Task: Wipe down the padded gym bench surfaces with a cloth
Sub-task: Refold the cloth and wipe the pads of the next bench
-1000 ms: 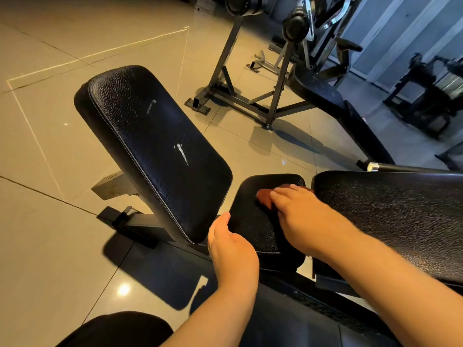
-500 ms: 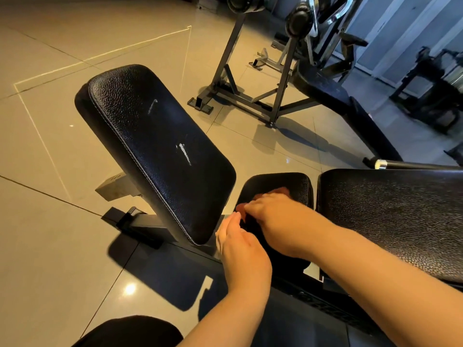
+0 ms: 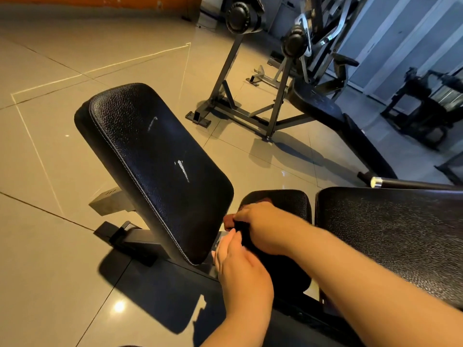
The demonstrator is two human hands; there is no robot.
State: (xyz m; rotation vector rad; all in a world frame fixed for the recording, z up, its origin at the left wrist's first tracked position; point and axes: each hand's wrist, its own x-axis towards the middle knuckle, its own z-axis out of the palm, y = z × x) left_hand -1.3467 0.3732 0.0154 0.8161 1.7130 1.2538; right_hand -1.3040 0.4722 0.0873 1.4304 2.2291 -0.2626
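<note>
Since a second ago the right hand has dragged the crumpled reddish-brown cloth from the top of the small black padded seat to its left edge, fingers clamped on it, probably to catch the rim; the left hand has moved up beside it, fingers straight and together, perhaps steadying the bench; the large tilted black textured backrest pad shows white streaks.

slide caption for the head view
Cleaning the small pad: right hand holds a red cloth at its edge, left hand beside it.
</note>
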